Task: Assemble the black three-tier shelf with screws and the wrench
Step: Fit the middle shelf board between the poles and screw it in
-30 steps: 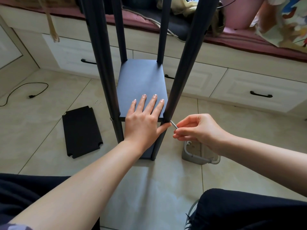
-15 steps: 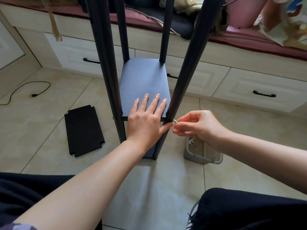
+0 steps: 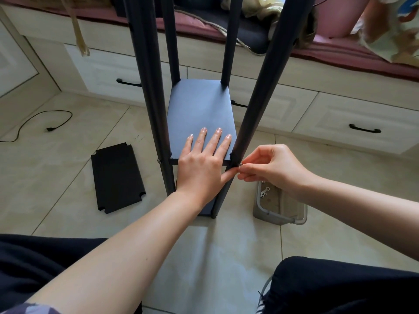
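Observation:
The black shelf frame stands on the tiled floor with several upright posts; its near right post (image 3: 260, 105) rises past a mounted shelf board (image 3: 199, 109). My left hand (image 3: 201, 164) lies flat on that board's near edge, fingers straight, thumb reaching toward the post. My right hand (image 3: 269, 166) pinches a small silver screw (image 3: 240, 164) against the near right post at board level; only its head shows. A second screw head (image 3: 159, 161) sits in the near left post (image 3: 154, 105). A loose black shelf board (image 3: 116, 177) lies on the floor at left.
A grey plastic tray (image 3: 281, 217) with several small screws rests on the floor under my right wrist. White drawers (image 3: 353, 123) with black handles line the back under a cushioned bench. A black cable (image 3: 38, 123) trails at far left. My dark-clothed knees fill the bottom corners.
My right hand has pushed the screw into the near right post; the silver shank seen earlier is hidden and my fingers now sit against the post. My left hand stays flat on the board.

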`<state>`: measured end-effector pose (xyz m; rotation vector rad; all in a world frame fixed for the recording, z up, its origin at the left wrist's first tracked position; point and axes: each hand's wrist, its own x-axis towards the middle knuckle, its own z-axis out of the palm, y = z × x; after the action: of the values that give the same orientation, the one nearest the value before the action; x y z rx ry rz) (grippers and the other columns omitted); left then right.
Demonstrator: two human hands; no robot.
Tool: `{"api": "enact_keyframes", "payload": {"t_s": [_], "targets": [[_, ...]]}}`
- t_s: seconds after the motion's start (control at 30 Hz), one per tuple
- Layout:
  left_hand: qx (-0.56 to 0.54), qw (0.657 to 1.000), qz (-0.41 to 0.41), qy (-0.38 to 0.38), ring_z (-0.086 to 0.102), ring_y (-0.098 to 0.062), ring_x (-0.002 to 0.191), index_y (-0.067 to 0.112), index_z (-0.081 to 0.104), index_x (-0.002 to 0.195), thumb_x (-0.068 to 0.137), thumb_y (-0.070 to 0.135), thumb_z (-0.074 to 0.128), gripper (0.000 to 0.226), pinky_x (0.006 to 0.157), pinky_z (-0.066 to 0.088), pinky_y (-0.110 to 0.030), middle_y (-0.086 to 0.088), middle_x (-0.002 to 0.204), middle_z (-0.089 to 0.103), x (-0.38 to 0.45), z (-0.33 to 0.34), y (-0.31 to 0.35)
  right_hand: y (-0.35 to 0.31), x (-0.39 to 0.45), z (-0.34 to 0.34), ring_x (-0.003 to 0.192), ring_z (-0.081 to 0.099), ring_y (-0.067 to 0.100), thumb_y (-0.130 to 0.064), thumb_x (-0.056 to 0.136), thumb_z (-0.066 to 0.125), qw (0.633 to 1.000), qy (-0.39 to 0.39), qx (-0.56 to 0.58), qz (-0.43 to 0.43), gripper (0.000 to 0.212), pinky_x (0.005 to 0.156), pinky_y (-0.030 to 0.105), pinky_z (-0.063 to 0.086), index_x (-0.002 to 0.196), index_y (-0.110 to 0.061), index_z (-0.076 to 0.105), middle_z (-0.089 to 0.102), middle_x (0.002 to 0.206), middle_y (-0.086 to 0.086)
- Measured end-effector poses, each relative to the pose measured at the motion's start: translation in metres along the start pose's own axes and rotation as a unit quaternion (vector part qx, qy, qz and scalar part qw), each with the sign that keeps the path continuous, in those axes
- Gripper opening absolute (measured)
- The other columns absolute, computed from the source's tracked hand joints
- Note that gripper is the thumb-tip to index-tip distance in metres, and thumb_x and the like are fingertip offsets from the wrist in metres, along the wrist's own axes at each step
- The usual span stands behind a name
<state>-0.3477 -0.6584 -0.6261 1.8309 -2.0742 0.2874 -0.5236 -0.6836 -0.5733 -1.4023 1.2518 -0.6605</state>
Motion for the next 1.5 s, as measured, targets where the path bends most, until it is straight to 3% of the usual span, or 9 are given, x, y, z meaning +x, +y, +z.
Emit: {"api": "enact_keyframes", "payload": {"t_s": [0.53, 0.8, 0.97, 1.07, 1.13, 1.2, 1.3, 1.4, 1.5], "targets": [[-0.002, 1.0, -0.002, -0.016, 0.037, -0.034, 0.146, 0.022, 0.044, 0.151, 0.091, 0.072, 0.045, 0.078, 0.119, 0.029, -0.052, -0.005, 0.157, 0.042, 0.0, 0.0, -0.001, -0.007, 0.002, -0.006, 0.07, 0.075, 0.024, -0.012, 0.078, 0.082, 0.995, -0.018, -0.098, -0.01, 0.016, 0.062, 0.026, 0.06, 0.083, -0.001, 0.071, 0.075, 0.072, 0.013], [0.008, 0.991, -0.006, -0.135, 0.005, -0.03, 0.156, 0.024, 0.009, 0.161, 0.099, 0.053, 0.048, 0.078, 0.125, 0.006, -0.048, -0.003, 0.169, 0.01, 0.002, -0.012, 0.003, -0.006, 0.001, -0.004, 0.07, 0.075, 0.023, -0.009, 0.081, 0.079, 0.995, -0.011, -0.102, -0.003, 0.015, 0.063, 0.025, 0.059, 0.084, 0.002, 0.069, 0.074, 0.072, 0.014], [-0.213, 0.966, -0.063, 0.132, 0.061, -0.031, 0.122, 0.008, 0.072, 0.118, 0.085, 0.009, 0.07, 0.033, 0.103, 0.047, -0.043, -0.006, 0.119, 0.072, -0.027, -0.023, 0.027, -0.003, 0.001, -0.004, 0.074, 0.075, 0.028, -0.005, 0.082, 0.078, 0.998, -0.005, -0.054, 0.014, 0.013, 0.066, 0.029, 0.06, 0.082, 0.003, 0.068, 0.074, 0.074, 0.017], [-0.236, 0.937, -0.148, 0.211, 0.06, -0.021, 0.096, 0.014, 0.07, 0.091, 0.085, 0.019, 0.07, 0.007, 0.08, 0.048, -0.034, 0.004, 0.089, 0.07, -0.048, -0.021, 0.039, -0.002, 0.001, -0.006, 0.076, 0.075, 0.028, -0.004, 0.082, 0.077, 0.999, -0.007, -0.036, 0.019, 0.013, 0.069, 0.031, 0.061, 0.084, 0.004, 0.068, 0.075, 0.076, 0.017], [-0.333, 0.885, -0.306, 0.114, 0.06, -0.016, 0.086, 0.019, 0.064, 0.081, 0.09, 0.029, 0.069, 0.014, 0.074, 0.048, -0.032, 0.011, 0.079, 0.065, -0.053, -0.017, 0.041, -0.001, 0.0, -0.005, 0.076, 0.075, 0.028, -0.004, 0.082, 0.077, 0.999, -0.005, -0.029, 0.022, 0.012, 0.07, 0.032, 0.062, 0.085, 0.004, 0.067, 0.075, 0.076, 0.017], [-0.509, 0.726, -0.461, 0.02, 0.067, -0.011, 0.084, 0.021, 0.068, 0.081, 0.088, 0.037, 0.073, 0.018, 0.076, 0.053, -0.029, 0.01, 0.079, 0.071, -0.046, -0.013, 0.038, -0.001, 0.0, -0.004, 0.077, 0.075, 0.028, -0.003, 0.082, 0.077, 0.999, -0.004, -0.023, 0.026, 0.012, 0.07, 0.032, 0.062, 0.084, 0.004, 0.067, 0.075, 0.077, 0.017], [-0.698, 0.517, -0.496, 0.002, 0.073, -0.003, 0.081, 0.019, 0.073, 0.094, 0.088, 0.033, 0.076, 0.015, 0.062, 0.052, -0.013, 0.008, 0.086, 0.078, -0.032, -0.012, 0.036, -0.001, -0.001, -0.004, 0.076, 0.075, 0.028, -0.001, 0.081, 0.077, 0.999, -0.001, -0.016, 0.028, 0.013, 0.07, 0.032, 0.062, 0.085, 0.007, 0.067, 0.074, 0.076, 0.018], [-0.757, 0.455, -0.469, -0.002, 0.073, 0.0, 0.072, 0.018, 0.073, 0.095, 0.09, 0.027, 0.074, 0.01, 0.051, 0.049, -0.009, 0.007, 0.084, 0.078, -0.02, -0.012, 0.039, -0.001, -0.001, -0.003, 0.076, 0.075, 0.029, 0.0, 0.081, 0.077, 1.0, -0.003, -0.01, 0.029, 0.015, 0.069, 0.031, 0.062, 0.087, 0.009, 0.066, 0.074, 0.076, 0.019], [-0.754, 0.463, -0.466, -0.023, 0.073, 0.0, 0.07, 0.017, 0.072, 0.092, 0.091, 0.025, 0.073, 0.008, 0.051, 0.049, -0.009, 0.008, 0.079, 0.077, -0.013, -0.009, 0.041, -0.002, -0.001, -0.003, 0.076, 0.075, 0.03, 0.001, 0.08, 0.077, 1.0, 0.002, 0.0, 0.03, 0.017, 0.067, 0.029, 0.061, 0.088, 0.012, 0.065, 0.074, 0.077, 0.021]]}}
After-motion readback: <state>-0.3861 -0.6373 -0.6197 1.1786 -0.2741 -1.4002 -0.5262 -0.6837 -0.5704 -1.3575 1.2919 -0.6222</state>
